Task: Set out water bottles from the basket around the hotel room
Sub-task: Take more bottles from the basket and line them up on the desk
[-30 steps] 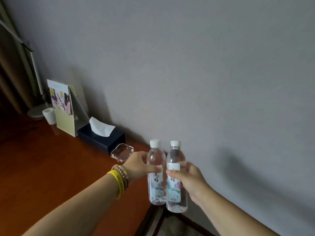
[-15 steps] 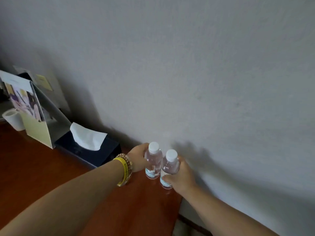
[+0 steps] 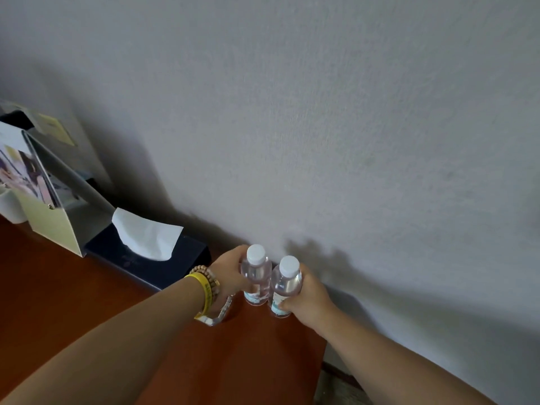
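Note:
Two clear water bottles with white caps stand upright side by side on the reddish wooden desk [image 3: 248,361], close to the grey wall. My left hand [image 3: 230,273] grips the left bottle [image 3: 255,276] round its body; the wrist wears a yellow band and wooden beads. The right bottle [image 3: 286,285] is held by my right hand [image 3: 306,299], whose fingers curl round its lower half. The bottles almost touch each other. No basket is in view.
A clear glass ashtray [image 3: 217,315] lies under my left wrist. A dark tissue box [image 3: 152,261] sits left of the bottles, with a pale brochure holder [image 3: 55,229] and a white cup [image 3: 10,210] beyond it. The desk's right edge [image 3: 321,363] ends just past the bottles.
Both hands carried the bottles from mid-air down to the desk by the wall. Since half a second ago they have barely moved; the view has tilted down slightly.

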Available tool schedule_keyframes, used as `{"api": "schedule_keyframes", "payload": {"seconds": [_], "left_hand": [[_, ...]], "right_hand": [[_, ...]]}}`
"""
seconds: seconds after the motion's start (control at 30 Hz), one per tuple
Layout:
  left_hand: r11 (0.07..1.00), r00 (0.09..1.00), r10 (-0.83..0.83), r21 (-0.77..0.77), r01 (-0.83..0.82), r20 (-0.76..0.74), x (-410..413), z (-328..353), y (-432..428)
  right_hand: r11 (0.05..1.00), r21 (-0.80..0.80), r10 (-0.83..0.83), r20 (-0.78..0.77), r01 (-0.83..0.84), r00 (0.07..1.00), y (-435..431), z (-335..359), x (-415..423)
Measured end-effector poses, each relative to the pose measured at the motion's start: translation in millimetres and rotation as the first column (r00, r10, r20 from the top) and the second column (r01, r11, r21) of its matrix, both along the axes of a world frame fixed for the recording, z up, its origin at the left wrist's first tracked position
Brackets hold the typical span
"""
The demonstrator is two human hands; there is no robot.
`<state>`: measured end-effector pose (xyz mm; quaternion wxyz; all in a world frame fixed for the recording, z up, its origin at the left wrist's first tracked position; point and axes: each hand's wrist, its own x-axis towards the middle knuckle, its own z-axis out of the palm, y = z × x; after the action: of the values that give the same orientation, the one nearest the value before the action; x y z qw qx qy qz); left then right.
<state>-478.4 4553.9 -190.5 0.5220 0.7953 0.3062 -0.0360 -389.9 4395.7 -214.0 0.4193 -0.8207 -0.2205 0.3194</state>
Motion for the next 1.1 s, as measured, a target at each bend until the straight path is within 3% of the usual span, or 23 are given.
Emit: {"api": "schedule_keyframes", "payload": {"seconds": [0.17, 0.47, 0.7, 0.9, 1.0, 1.1], "left_hand": [[0.998, 0.999, -0.038, 0.040, 0.038, -0.011, 0, -1, 1], [0.993, 0.998, -0.058, 0.098, 0.061, -0.034, -6, 4, -1], [0.998, 0.999, -0.043, 0.047, 0.043, 0.005, -8, 2, -4], [0.994, 0.994, -0.092, 0.050, 0.094, -0.051, -21, -10, -8], [0.960, 0.969, 0.025, 0.278, 0.045, -0.244, -33, -21, -17], [0.876, 0.910, 0.083, 0.466, 0.127, -0.406, -44, -17, -30]], "right_hand": [[1.000, -0.030, -0.007, -0.019, 0.006, 1.000, -1, -2, 1], [0.994, -0.020, -0.109, 0.098, 0.111, 0.989, 0, -9, -15], [0.984, -0.020, -0.176, 0.124, 0.179, 0.977, 1, -13, -21], [0.988, -0.083, -0.130, 0.022, 0.131, 0.991, -12, -18, -19], [0.974, -0.216, -0.082, -0.059, 0.068, 0.995, -29, -19, -21], [0.918, -0.394, 0.032, -0.032, -0.042, 0.999, -52, -13, -20]]}}
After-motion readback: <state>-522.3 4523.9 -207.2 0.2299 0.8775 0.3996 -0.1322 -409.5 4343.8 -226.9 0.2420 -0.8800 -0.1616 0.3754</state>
